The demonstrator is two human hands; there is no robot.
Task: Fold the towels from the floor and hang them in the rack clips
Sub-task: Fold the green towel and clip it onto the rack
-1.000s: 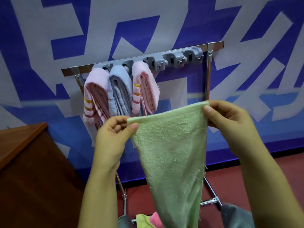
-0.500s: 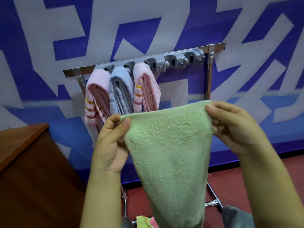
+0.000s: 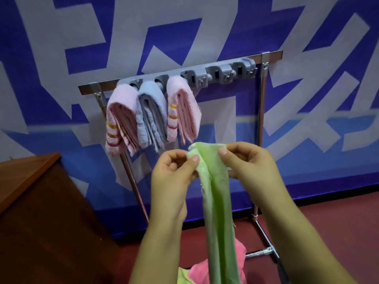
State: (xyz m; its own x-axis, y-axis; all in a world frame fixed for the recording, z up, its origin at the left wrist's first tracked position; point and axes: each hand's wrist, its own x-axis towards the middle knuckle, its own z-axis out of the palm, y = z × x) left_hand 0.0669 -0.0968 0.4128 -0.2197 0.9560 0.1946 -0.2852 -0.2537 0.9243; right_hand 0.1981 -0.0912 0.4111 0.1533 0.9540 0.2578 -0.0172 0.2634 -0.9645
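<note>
Nearest the camera, a pink towel and a yellow-green cloth lie on the red floor at the bottom edge, awaiting folding. Above them the green towel hangs as a narrow vertical band, its long axis running downward from the hands. The left hand pinches the upper left corner between thumb and curled fingers; the right hand pinches the upper right corner likewise, the two corners close together. Beyond and above, the rack carries a grey clip bar along its top rail. The left clips hold two pink towels flanking a blue-grey towel. The free clips lie up and to the right of both hands, nearer the right hand, with open room beneath them. A brown table borders the left.
</note>
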